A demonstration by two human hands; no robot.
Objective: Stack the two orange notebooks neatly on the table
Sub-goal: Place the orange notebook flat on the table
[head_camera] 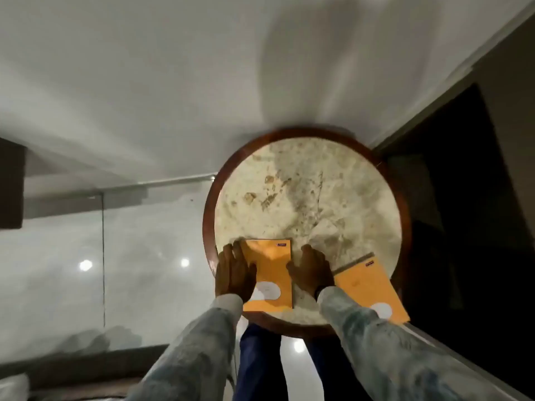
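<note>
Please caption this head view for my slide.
Both hands flank one orange notebook; second notebook overhangs round table.

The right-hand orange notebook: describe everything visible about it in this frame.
The right-hand orange notebook lies closed and flat at the round table's near right edge, turned askew, its near corner jutting over the wooden rim. The cover looks like matte orange card with a white oval label near the bottom, a small dark mark at the top corner and a pale strip along its far edge. The right hand sits beside it; contact is unclear.
</note>
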